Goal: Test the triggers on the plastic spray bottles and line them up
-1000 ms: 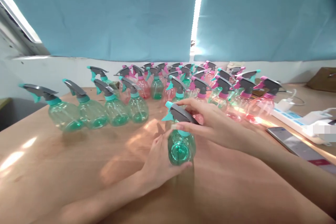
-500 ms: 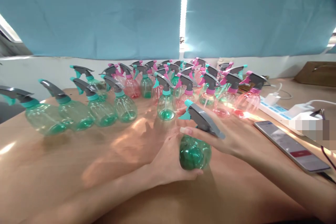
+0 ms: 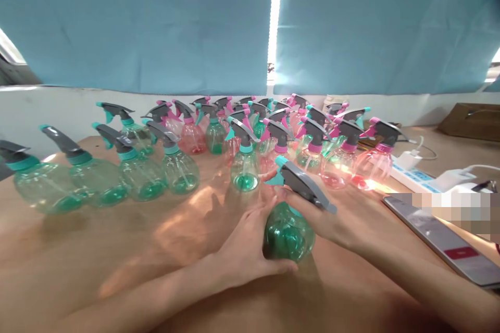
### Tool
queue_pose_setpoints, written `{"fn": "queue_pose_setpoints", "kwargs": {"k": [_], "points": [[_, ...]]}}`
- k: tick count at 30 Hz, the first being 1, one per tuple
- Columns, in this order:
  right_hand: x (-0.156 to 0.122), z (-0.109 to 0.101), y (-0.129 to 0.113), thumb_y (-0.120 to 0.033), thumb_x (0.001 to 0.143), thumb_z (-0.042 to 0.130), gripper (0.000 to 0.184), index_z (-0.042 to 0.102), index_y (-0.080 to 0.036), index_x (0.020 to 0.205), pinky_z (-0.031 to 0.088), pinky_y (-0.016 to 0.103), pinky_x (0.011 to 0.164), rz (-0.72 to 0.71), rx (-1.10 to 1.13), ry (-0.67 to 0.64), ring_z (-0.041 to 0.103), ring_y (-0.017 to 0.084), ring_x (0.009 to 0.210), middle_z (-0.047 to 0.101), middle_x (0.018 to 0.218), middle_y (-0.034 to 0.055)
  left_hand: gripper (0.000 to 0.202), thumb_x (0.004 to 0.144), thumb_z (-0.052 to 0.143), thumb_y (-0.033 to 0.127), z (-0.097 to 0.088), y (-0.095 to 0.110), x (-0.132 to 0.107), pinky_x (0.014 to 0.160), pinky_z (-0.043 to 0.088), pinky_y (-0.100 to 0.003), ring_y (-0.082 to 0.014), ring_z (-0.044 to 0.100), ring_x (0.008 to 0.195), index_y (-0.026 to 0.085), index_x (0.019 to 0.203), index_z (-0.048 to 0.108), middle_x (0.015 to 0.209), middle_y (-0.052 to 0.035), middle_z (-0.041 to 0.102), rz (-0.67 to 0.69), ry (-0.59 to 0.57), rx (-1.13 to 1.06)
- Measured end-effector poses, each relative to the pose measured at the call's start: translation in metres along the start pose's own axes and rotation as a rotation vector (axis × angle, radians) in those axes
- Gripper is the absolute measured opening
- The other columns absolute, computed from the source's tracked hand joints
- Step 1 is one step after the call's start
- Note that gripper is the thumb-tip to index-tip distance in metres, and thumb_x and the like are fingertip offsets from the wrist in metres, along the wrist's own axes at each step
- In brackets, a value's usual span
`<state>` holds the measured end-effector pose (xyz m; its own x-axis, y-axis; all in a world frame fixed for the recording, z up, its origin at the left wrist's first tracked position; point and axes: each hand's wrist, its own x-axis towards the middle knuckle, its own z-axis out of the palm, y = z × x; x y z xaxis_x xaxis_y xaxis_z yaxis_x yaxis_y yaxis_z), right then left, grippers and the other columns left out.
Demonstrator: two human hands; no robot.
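A green see-through spray bottle (image 3: 291, 234) with a grey head and teal trigger is held tilted between my hands, above the wooden table. My left hand (image 3: 253, 239) wraps its round body from the left, thumb under the base. Around the neck, just below the spray head, closes my right hand (image 3: 316, 213); some of its fingers are hidden behind the head. The nearest standing one is another green spray bottle (image 3: 245, 169), just beyond my fingers.
Several green spray bottles (image 3: 142, 174) line the left side. Pink spray bottles (image 3: 373, 158) mixed with green ones crowd the back. At right lie a phone (image 3: 441, 239), a white power strip (image 3: 416, 177) with plugs and cables, and a brown case (image 3: 469, 118). Blue curtains (image 3: 136, 21) hang behind.
My view has shifted slightly, so the standing bottles appear lower. Both hands keep hold of the green bottle. My right finger has come in closer round its neck.
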<state>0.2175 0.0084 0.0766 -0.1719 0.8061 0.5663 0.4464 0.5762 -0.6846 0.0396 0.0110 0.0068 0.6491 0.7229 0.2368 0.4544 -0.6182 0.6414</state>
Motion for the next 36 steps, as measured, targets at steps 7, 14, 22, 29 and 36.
{"fn": "queue_pose_setpoints", "kwargs": {"k": [7, 14, 22, 29, 36], "points": [[0.011, 0.004, 0.024, -0.017, 0.085, 0.051, 0.012, 0.051, -0.024, 0.075, 0.027, 0.024, 0.045, 0.024, 0.213, -0.069, 0.03, 0.009, 0.047, 0.037, 0.056, -0.0066, 0.075, 0.085, 0.065, 0.048, -0.02, -0.022, -0.02, 0.11, 0.029, -0.052, -0.0335, 0.032, 0.137, 0.021, 0.147, 0.031, 0.149, -0.0146, 0.038, -0.065, -0.107, 0.339], [0.013, -0.003, 0.028, -0.014, 0.085, 0.05, 0.021, 0.038, -0.024, 0.07, 0.022, 0.025, 0.044, 0.042, 0.216, -0.094, 0.026, 0.008, 0.045, 0.03, 0.054, -0.0085, 0.063, 0.092, 0.054, 0.051, -0.024, -0.027, -0.023, 0.11, 0.028, -0.052, -0.0331, 0.028, 0.14, 0.017, 0.144, 0.039, 0.151, -0.0158, 0.035, -0.029, -0.172, 0.474], [0.011, -0.001, 0.031, -0.008, 0.081, 0.049, 0.016, 0.048, -0.024, 0.081, 0.021, 0.023, 0.044, 0.109, 0.233, -0.103, 0.023, 0.007, 0.046, 0.029, 0.055, -0.0099, 0.06, 0.094, 0.052, 0.047, -0.022, -0.029, -0.022, 0.11, 0.029, -0.053, -0.0325, 0.029, 0.14, 0.015, 0.144, 0.039, 0.151, -0.016, 0.035, -0.028, -0.189, 0.509], [0.01, -0.002, 0.031, -0.003, 0.078, 0.046, 0.029, 0.029, -0.024, 0.066, 0.023, 0.023, 0.044, 0.082, 0.278, -0.102, 0.024, 0.007, 0.045, 0.035, 0.058, -0.0089, 0.057, 0.096, 0.05, 0.044, -0.022, -0.028, -0.022, 0.11, 0.03, -0.051, -0.031, 0.029, 0.14, 0.016, 0.143, 0.04, 0.152, -0.0151, 0.034, -0.025, -0.182, 0.524], [0.015, -0.007, 0.018, -0.002, 0.078, 0.046, 0.035, 0.024, -0.023, 0.061, 0.025, 0.023, 0.044, 0.08, 0.194, -0.107, 0.025, 0.006, 0.044, 0.029, 0.054, -0.0084, 0.055, 0.096, 0.049, 0.043, -0.021, -0.029, -0.022, 0.11, 0.03, -0.051, -0.031, 0.03, 0.139, 0.016, 0.143, 0.04, 0.15, -0.0149, 0.037, -0.007, -0.167, 0.523]]}}
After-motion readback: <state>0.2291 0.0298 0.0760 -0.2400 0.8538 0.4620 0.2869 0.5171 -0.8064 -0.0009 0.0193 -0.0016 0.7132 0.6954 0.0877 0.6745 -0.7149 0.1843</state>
